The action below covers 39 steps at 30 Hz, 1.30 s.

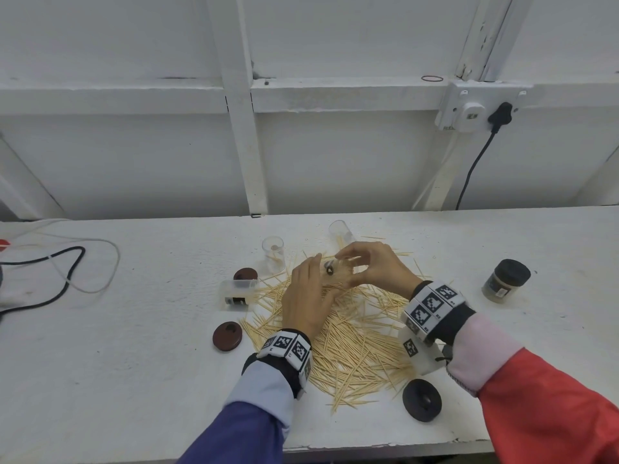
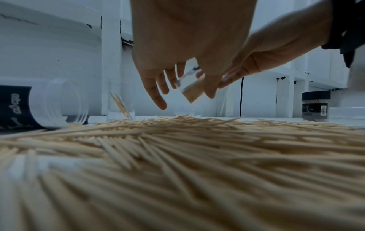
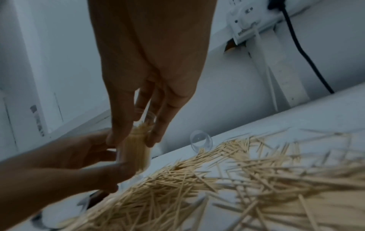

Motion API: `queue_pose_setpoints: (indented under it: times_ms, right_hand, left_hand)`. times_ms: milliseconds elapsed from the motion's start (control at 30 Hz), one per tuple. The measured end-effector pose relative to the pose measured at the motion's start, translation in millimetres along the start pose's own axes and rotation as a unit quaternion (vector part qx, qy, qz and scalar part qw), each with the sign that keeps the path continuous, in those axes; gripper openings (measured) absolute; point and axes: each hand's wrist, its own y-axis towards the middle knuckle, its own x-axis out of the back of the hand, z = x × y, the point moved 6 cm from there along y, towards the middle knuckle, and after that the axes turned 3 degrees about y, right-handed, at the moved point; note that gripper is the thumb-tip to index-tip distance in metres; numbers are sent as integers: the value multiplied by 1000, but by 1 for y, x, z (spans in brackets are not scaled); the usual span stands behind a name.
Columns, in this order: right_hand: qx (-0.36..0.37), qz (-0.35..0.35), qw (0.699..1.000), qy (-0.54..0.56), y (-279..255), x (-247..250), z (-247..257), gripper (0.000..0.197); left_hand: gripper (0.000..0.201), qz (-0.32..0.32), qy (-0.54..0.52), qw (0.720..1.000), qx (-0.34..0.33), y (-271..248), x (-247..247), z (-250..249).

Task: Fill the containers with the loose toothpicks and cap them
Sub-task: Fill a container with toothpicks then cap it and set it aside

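Head view bright, even, soft shadows, straight wall (image 1: pixel 335 162) beams bow toward the edges. Both wrist views dim and bluish; hands are dark against the pale wall. Near toothpicks (image 2: pixel 177 179) out of focus in the left wrist view, motion-smeared in the right.

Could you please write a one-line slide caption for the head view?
Both hands, left and right, hold a clear toothpick-filled container above the loose toothpicks on the white table.

A white worktop (image 1: pixel 134 346) carries a toothpick heap (image 1: pixel 351 336) beneath both hands, three loose lids (image 1: pixel 227 335) scattered around them, empty clear containers (image 1: pixel 273 254) beyond, and a capped jar (image 1: pixel 505 279) far right.
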Motion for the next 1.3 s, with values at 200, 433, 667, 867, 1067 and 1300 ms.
queue_pose_setpoints:
  times_ms: [200,433,667,867,1067,1300]
  right_hand:
    - [-30,57,994,93,-5,-10,-1,59]
    - [-70,15,996,52,-4,-1,-8,55]
    - [-78,66,987,121,-7,-10,-10,54]
    - [-114,50,977,175,-3,-6,-12,39]
    - [-80,59,972,-213,4,-17,-35,40]
    - [-66,88,915,-388,10,-52,-37,52]
  left_hand:
    - [48,-34,-17,999,-2,2,3,1]
    - [63,-38,-4,999,-11,2,4,0]
    - [65,-42,16,999,-30,2,5,-2]
    - [49,-43,17,999,-5,1,6,0]
    - [52,-38,26,998,41,1,7,7]
    - [55,-36,34,997,52,2,5,10]
